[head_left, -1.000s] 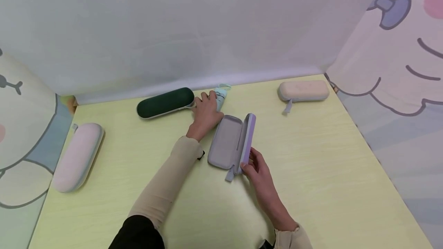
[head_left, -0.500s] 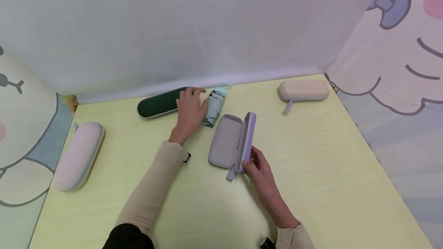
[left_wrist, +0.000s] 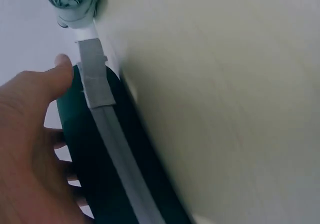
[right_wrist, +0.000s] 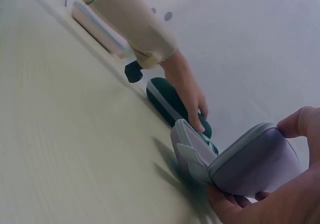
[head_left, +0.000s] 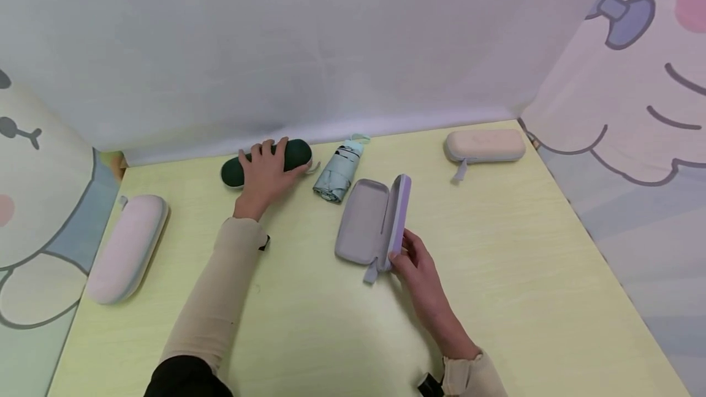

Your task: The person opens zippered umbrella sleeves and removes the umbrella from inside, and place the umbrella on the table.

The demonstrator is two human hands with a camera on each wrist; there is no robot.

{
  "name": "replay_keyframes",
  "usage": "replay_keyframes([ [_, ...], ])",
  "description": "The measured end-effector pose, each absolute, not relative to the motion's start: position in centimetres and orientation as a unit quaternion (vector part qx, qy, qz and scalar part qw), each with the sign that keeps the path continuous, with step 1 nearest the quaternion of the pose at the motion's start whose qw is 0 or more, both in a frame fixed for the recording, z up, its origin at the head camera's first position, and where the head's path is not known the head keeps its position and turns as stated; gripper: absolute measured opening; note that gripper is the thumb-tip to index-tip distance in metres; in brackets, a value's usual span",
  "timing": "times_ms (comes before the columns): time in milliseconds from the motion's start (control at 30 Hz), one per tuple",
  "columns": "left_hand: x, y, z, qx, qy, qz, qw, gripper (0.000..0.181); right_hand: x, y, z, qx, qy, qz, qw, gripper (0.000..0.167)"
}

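My left hand (head_left: 267,171) lies over the dark green zip glasses case (head_left: 298,153) at the table's back edge. Its fingers reach over the far side, and the thumb lies along the end by the grey zip tab (left_wrist: 96,73). In the head view, my right hand (head_left: 421,277) holds an open lavender glasses case (head_left: 361,225) by its raised half, thumb on the near corner. The lavender case's grey inside shows nothing in it. Between the two cases a folded light-blue umbrella (head_left: 339,171) lies on the table.
A pink zip case (head_left: 128,250) lies near the table's left edge. A beige zip case (head_left: 485,144) with a hanging tab lies at the back right. The pale yellow table (head_left: 524,280) ends at a white curtain (head_left: 309,48) behind.
My left hand has moved left from the umbrella onto the green case, and the umbrella is now uncovered. My right hand still holds the lavender case, nearly unmoved.
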State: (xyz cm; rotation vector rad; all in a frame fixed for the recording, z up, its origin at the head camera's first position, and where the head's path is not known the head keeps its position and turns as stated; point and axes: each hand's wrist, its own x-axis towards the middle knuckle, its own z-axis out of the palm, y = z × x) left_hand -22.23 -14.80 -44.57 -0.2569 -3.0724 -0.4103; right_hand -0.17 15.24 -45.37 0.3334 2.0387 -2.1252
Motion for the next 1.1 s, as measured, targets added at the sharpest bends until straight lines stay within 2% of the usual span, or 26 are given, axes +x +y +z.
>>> replay_keyframes([
  [433, -22.4, -15.9, -44.2, -0.104, -0.989, -0.105, 0.008, 0.091, -1.8, 16.4, -44.6, 0.108, 0.692, -0.709, 0.082, 0.057],
  [733, -21.8, -16.1, -44.0, -0.119, -0.99, -0.073, 0.008, 0.084, -4.4, 17.5, -43.8, 0.094, 0.68, -0.723, 0.07, 0.058],
  [867, -20.5, -16.4, -44.3, -0.118, -0.99, -0.069, 0.03, 0.083, -6.1, 18.1, -43.5, 0.096, 0.665, -0.738, 0.062, 0.056],
  [1100, -16.3, -16.7, -44.1, -0.137, -0.985, -0.074, 0.068, 0.081, -9.1, 19.4, -43.3, 0.1, 0.645, -0.756, 0.057, 0.054],
])
